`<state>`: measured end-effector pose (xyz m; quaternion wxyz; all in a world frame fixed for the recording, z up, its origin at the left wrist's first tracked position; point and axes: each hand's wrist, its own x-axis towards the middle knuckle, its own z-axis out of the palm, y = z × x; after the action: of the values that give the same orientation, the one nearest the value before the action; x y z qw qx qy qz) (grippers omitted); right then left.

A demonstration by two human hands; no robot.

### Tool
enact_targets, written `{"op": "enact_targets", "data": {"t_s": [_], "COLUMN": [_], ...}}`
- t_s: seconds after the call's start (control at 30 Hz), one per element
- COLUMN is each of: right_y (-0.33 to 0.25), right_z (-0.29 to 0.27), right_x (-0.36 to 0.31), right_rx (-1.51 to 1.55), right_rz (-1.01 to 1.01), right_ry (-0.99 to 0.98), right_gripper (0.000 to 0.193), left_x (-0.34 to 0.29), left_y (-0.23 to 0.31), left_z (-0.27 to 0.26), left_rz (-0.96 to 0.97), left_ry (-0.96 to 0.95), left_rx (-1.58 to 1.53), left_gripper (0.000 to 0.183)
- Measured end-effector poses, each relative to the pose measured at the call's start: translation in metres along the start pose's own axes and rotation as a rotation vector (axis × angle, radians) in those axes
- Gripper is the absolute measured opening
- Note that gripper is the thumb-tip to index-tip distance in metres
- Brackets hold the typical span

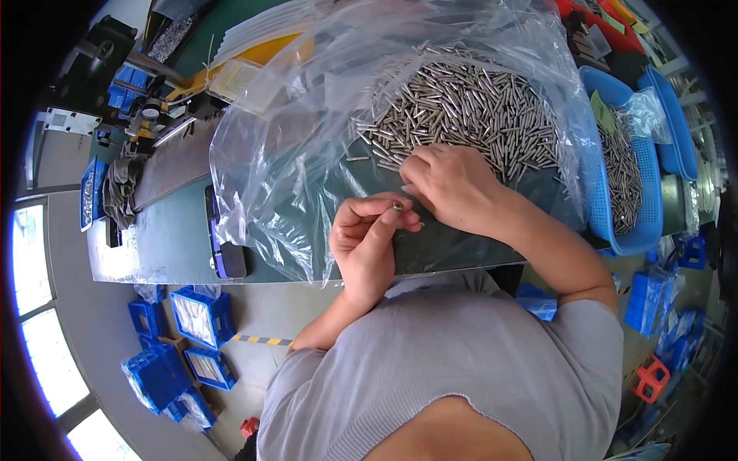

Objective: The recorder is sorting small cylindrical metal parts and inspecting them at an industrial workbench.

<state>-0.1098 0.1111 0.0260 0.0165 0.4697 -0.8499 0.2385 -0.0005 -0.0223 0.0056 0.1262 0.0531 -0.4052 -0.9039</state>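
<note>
A heap of small metal pins [469, 115] lies on a clear plastic sheet [300, 207] spread over the green table. My left hand [361, 250] is closed, with a metal pin [397, 206] pinched between thumb and forefinger. The pin's round end points up, and the fingers hide the rest of it. My right hand [450, 184] is at the near edge of the heap, just right of the left hand. Its fingers curl downward and press together; whatever they hold is hidden. One loose pin [357, 158] lies left of the heap.
At the right stands a blue basket [649, 207] of similar pins, with another blue basket [669, 131] behind it. A dark phone-like object [229, 260] lies near the table's front edge. Equipment with a metal rod [154, 65] stands far left. Blue crates [201, 316] sit on the floor.
</note>
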Motion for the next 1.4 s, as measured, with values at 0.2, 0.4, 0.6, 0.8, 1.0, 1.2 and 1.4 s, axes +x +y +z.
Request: {"op": "enact_targets", "data": {"t_s": [0.2, 0.4, 0.6, 0.8, 1.0, 1.2, 1.4], "right_y": [-0.002, -0.006, -0.006, -0.002, -0.002, 0.013, 0.015], "right_z": [-0.028, -0.021, -0.024, -0.011, -0.011, -0.027, -0.022], "right_x": [0.000, -0.003, -0.003, -0.002, -0.003, -0.003, -0.005], "right_rx": [0.815, 0.986, 1.014, 0.927, 0.904, 1.481, 1.084], "right_rz": [0.235, 0.200, 0.210, 0.114, 0.126, 0.447, 0.381], "right_ry": [0.027, -0.002, -0.018, 0.004, 0.008, -0.019, -0.062], "right_gripper": [0.008, 0.008, 0.006, 0.004, 0.005, 0.014, 0.007], "left_x": [0.000, -0.001, 0.000, 0.000, 0.000, -0.001, -0.001], "left_y": [0.000, -0.002, -0.002, -0.003, -0.002, -0.002, -0.001], "left_z": [-0.003, -0.004, -0.004, -0.005, -0.002, -0.003, -0.003], "left_rz": [-0.014, -0.026, -0.018, -0.002, -0.005, -0.023, -0.017], "left_ry": [0.001, 0.009, -0.009, -0.018, -0.021, 0.009, 0.002], "left_rx": [0.039, 0.030, 0.022, 0.035, 0.066, 0.047, 0.032], "left_gripper": [0.006, 0.007, 0.008, 0.009, 0.007, 0.005, 0.004]}}
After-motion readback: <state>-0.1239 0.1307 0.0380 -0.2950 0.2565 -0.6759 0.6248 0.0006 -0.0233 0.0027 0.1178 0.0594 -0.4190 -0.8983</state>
